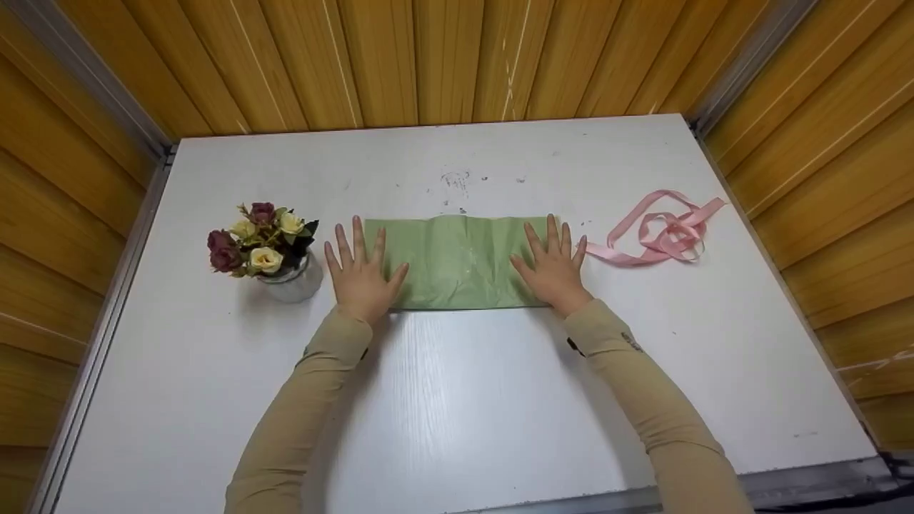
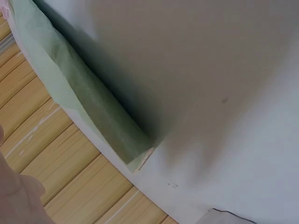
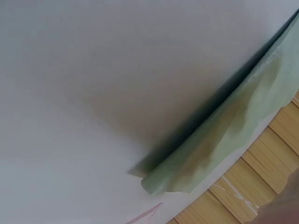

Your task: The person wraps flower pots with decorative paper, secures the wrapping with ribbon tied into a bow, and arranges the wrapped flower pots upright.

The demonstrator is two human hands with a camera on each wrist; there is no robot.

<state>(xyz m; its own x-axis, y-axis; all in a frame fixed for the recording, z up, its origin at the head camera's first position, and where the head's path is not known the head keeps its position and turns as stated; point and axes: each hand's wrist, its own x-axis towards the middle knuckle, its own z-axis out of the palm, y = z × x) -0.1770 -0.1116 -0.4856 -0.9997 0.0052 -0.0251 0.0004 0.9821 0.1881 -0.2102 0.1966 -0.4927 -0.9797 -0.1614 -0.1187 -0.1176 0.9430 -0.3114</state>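
A creased sheet of light green paper (image 1: 457,264), folded into a long rectangle, lies crosswise at the middle of the white table. In the left wrist view its end (image 2: 117,135) stands a little above the tabletop, with a thin brownish edge showing. My left hand (image 1: 363,285) is over its left end, fingers straight and spread. Over the right end is my right hand (image 1: 557,278), spread the same way. Neither hand grips anything. Whether the palms touch the paper, I cannot tell. Only part of each hand shows in the wrist views.
Left of the paper stands a pale pot (image 1: 294,280) of dark red and cream flowers (image 1: 264,239). A loosely coiled pink ribbon (image 1: 668,239) lies on the right, one end reaching near my right hand. Wood-patterned walls (image 1: 443,64) border the table (image 1: 457,400).
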